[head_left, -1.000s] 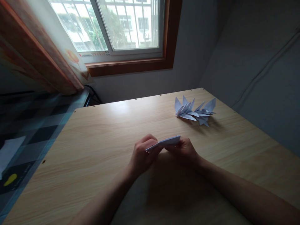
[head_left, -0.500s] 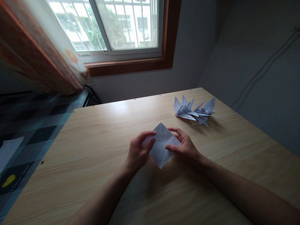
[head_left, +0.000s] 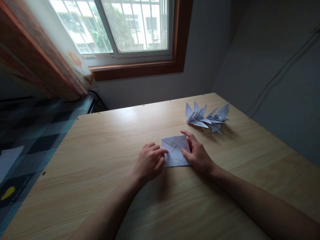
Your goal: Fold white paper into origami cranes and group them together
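A folded white paper square [head_left: 175,151] lies flat on the wooden table [head_left: 105,156]. My left hand [head_left: 149,162] rests at its left edge, fingers bent, fingertips pressing the paper down. My right hand [head_left: 196,154] lies on its right edge with fingers stretched flat along the paper. Neither hand lifts the sheet; both press it against the tabletop.
Several finished folded paper cranes [head_left: 207,117] sit in a cluster at the table's far right. A window with a brown frame [head_left: 140,68] and a curtain [head_left: 42,56] lie beyond. A checked bed cover [head_left: 30,140] runs along the table's left edge. Grey walls close the right side.
The paper, held edge-on in the air a second ago, was turned flat, then laid on the table. Both hands came down with it and now press it.
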`<state>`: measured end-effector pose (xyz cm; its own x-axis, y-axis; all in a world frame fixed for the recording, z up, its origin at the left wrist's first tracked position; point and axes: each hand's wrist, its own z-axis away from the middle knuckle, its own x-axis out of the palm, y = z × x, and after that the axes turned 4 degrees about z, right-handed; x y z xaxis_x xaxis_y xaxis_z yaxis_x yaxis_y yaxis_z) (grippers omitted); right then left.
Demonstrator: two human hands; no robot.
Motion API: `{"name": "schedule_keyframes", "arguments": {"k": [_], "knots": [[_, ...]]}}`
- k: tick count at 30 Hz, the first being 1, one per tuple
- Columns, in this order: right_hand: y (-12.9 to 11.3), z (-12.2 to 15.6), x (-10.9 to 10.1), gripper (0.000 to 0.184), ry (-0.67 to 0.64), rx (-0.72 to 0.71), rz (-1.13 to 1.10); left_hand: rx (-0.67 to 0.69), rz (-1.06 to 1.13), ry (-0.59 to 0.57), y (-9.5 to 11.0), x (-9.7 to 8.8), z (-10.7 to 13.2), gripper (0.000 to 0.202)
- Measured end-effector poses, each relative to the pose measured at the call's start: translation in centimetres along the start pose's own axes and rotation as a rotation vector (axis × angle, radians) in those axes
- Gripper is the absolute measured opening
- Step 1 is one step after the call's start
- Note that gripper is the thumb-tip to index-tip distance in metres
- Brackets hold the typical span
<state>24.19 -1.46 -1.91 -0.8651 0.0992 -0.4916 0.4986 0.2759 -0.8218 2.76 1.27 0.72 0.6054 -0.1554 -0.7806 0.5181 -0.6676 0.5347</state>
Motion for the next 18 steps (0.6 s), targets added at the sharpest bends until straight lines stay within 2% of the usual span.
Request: {"name": "schedule_keyframes", "arguments": {"k": [2,5,7,9,12,14,16,18], "knots": [[0.0,0.0,-0.3,0.059,-0.026,-0.081,0.196,0.112,-0.115,-0.047,-0.3,-0.2,0.1,0.033],[-0.2,0.0,-0.6,0.057,0.022,-0.178,0.401,0.223,-0.059,-0.169,-0.6,-0.2,0.2,0.045],[-0.4,0.1,-0.6,0.052,0.103,-0.197,0.516,0.241,-0.019,-0.231,-0.7,-0.1,0.1,0.044],[-0.6,0.2,-0.8,0.039,0.103,-0.229,0.553,0.230,-0.026,-0.224,-0.6,-0.1,0.1,0.036],[-1.0,0.4,-1.1,0.022,-0.141,-0.332,0.500,0.225,-0.058,-0.205,-0.4,-0.1,0.0,0.029],[-1.3,0.4,-1.3,0.026,-0.293,-0.378,0.505,0.221,-0.081,-0.211,-0.2,-0.1,0.0,0.035],[-1.4,0.4,-1.6,0.029,-0.331,-0.407,0.561,0.212,-0.114,-0.210,-0.2,0.0,0.0,0.042],[-1.3,0.2,-1.7,0.024,-0.320,-0.462,0.618,0.208,-0.151,-0.194,-0.3,0.1,-0.1,0.040]]}}
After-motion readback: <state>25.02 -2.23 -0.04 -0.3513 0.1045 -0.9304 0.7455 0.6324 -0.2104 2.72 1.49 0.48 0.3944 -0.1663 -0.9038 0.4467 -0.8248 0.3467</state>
